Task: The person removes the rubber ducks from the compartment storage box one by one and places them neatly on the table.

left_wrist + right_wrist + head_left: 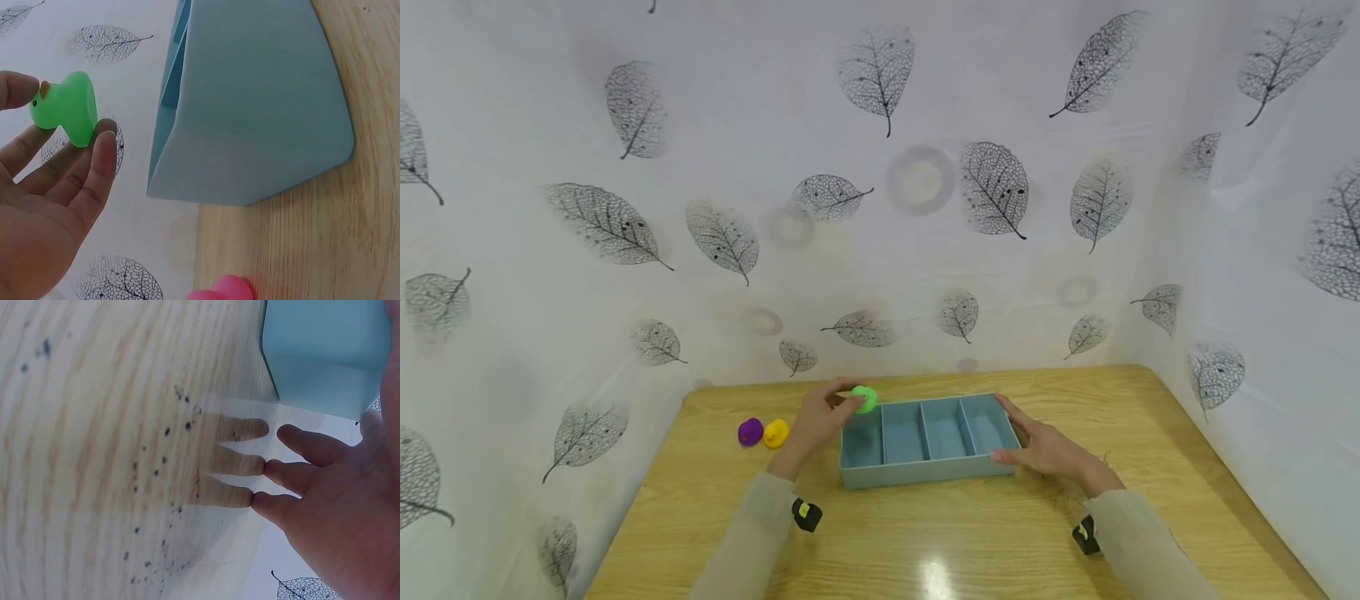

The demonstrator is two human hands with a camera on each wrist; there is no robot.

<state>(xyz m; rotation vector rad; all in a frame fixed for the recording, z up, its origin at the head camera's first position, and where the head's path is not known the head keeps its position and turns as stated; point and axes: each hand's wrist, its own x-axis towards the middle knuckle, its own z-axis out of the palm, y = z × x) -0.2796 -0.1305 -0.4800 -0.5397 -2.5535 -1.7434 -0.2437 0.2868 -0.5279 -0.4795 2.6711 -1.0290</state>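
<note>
My left hand [820, 421] pinches a green rubber duck [865, 399] between thumb and fingers, over the back left corner of a blue-grey divided box [925, 475]. In the left wrist view the duck [69, 103] is tipped on its side relative to the picture, apart from the box wall [262, 94]. At the box's right end, my right hand [1048, 448] grips it, with the thumb on the front and a finger at the back corner. The right wrist view shows the other fingertips of that hand [350, 500] down at the tabletop. Several compartments of the box look bare.
On the wooden table [970, 542], a purple duck [750, 432] and a yellow duck [776, 433] stand left of the box. A pink object [225, 289] is partly visible in the left wrist view. A leaf-patterned sheet [917, 275] closes off the back and sides.
</note>
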